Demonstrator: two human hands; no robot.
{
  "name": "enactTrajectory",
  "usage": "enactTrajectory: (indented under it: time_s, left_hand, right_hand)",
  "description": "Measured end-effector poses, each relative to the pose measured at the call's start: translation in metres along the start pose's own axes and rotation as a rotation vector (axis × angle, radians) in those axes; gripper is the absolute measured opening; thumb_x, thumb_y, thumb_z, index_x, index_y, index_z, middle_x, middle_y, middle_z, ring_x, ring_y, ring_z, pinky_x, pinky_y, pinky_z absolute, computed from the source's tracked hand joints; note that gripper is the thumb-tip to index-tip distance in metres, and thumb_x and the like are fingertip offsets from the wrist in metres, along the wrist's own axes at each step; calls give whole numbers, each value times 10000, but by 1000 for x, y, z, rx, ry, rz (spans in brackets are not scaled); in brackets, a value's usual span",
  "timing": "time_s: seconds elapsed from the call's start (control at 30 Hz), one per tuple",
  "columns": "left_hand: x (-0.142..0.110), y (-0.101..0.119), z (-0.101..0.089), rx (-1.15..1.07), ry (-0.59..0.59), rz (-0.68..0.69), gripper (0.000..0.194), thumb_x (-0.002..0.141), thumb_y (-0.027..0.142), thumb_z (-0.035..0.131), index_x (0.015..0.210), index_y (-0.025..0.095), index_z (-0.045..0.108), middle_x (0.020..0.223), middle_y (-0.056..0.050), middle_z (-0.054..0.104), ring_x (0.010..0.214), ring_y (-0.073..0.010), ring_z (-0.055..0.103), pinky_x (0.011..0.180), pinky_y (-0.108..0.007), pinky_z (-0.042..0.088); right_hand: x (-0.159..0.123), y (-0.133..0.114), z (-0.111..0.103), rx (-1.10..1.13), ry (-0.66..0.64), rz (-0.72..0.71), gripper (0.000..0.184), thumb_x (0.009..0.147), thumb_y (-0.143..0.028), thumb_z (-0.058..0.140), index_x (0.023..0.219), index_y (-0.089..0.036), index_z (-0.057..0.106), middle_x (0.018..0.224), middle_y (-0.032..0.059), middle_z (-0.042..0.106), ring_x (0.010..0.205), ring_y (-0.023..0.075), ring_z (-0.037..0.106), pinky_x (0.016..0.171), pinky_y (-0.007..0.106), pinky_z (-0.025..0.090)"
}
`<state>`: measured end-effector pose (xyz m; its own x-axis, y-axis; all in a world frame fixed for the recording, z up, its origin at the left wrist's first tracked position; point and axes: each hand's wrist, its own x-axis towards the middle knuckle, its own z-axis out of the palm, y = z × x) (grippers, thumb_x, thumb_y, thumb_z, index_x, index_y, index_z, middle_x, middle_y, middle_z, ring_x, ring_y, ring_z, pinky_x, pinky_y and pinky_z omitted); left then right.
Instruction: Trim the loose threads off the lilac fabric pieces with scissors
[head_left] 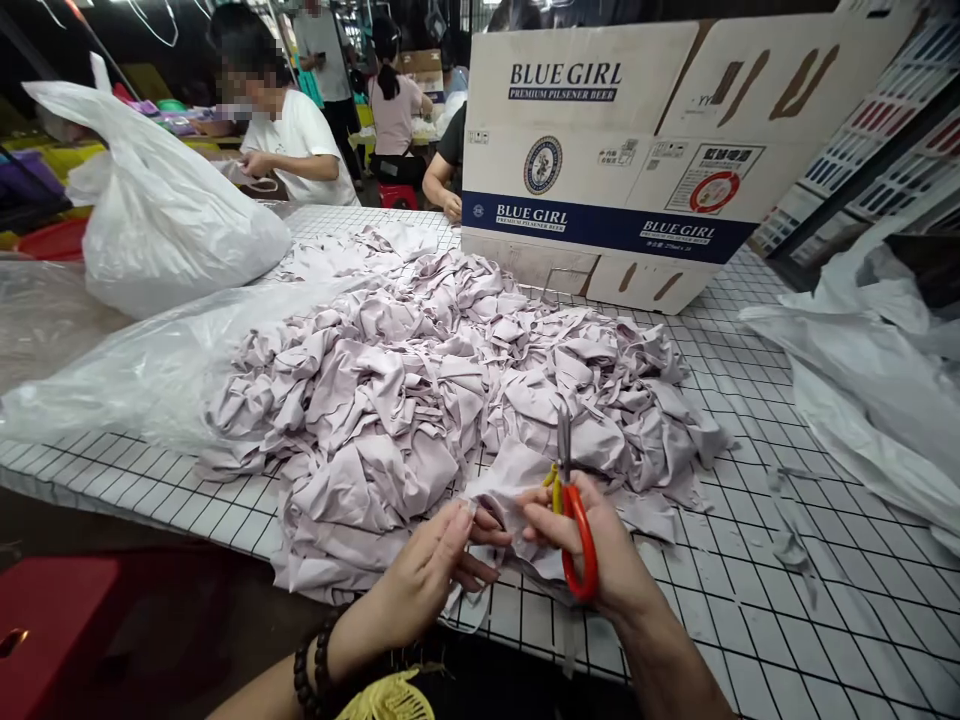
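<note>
A big heap of pale lilac fabric pieces (420, 390) covers the white gridded table (787, 620). My right hand (600, 550) is closed round red-handled scissors (574, 520), blades pointing up and away from me. My left hand (431, 575), with a dark bead bracelet at the wrist, pinches the edge of one lilac fabric piece (510, 490) at the near side of the heap. Both hands meet at this piece, close to the table's front edge.
An open Blue Girl cardboard box (622, 170) stands at the back right. A full white plastic bag (165, 220) sits at the back left, with clear plastic sheeting (135, 370) beside it. White plastic (870, 380) lies at right. People work beyond the table. A red stool (67, 630) is below left.
</note>
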<state>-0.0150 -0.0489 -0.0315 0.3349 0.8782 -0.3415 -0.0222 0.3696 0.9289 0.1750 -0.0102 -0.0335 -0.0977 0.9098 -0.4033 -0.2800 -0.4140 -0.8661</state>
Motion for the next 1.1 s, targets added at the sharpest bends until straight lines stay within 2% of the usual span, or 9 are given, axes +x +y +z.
enactTrajectory:
  time_s: [0.13,0.27,0.33,0.43,0.53,0.67,0.73,0.87,1.1]
  left_hand:
    - [6,-12,-3,-3,-17,-50,474,899,607,457,1005,163,585,1018,-110,698,759,-202,705,641,-275,546]
    - [8,-17,-9,272,-8,17,365,942,471,467,969,159,654,915,-68,694,701,-158,661,611,-237,504]
    - [9,-17,-14,578,130,143,306,952,356,467,944,172,712,781,-42,666,632,-142,611,593,-237,473]
    - [16,-15,-23,1055,472,402,257,898,229,541,1051,236,749,720,-38,602,652,-172,563,574,-256,446]
    - [27,-15,-30,1204,645,662,288,877,202,576,1113,261,731,828,-71,627,775,-219,574,653,-315,494]
    - [37,-16,-29,986,521,851,327,909,126,497,1168,217,674,937,-71,696,874,-198,634,863,-360,511]
    - [37,-16,-25,859,457,773,314,902,111,495,1145,217,663,936,-58,718,878,-185,659,884,-336,508]
    - [31,-18,-21,656,464,563,115,860,169,578,940,199,655,853,-54,711,777,-177,670,732,-276,522]
    - [15,-14,-15,513,196,677,167,742,99,638,737,214,517,868,-56,688,979,-215,643,976,-378,446]
  right_hand:
    - [2,31,3,-45,-139,34,572,516,-323,918,822,-228,444,914,10,693,586,119,621,566,270,502]
    - [10,47,6,-74,-146,-12,567,559,-347,896,794,-244,390,739,-50,646,470,64,486,442,198,377]
    - [12,42,2,-97,-161,-43,542,586,-319,886,800,-243,394,699,-71,623,465,50,440,436,178,334]
    - [9,28,-7,-139,-195,-85,506,599,-235,883,821,-236,428,743,-69,627,537,50,464,494,172,356]
    - [4,21,-12,-187,-195,-108,467,626,-207,864,836,-236,447,765,-67,621,561,54,473,516,175,372]
    - [6,32,-2,-186,-140,-122,507,591,-228,873,850,-237,437,965,-12,665,511,36,436,521,210,426]
    - [10,41,8,-161,-110,-147,527,566,-232,877,834,-240,424,1016,5,669,522,45,462,551,236,459]
    - [20,50,23,-127,-32,-239,422,603,-204,828,797,-240,455,783,-33,648,621,116,567,577,239,461]
    - [26,31,20,-66,111,-456,363,657,-158,738,880,-254,468,863,-18,648,731,133,617,626,239,475]
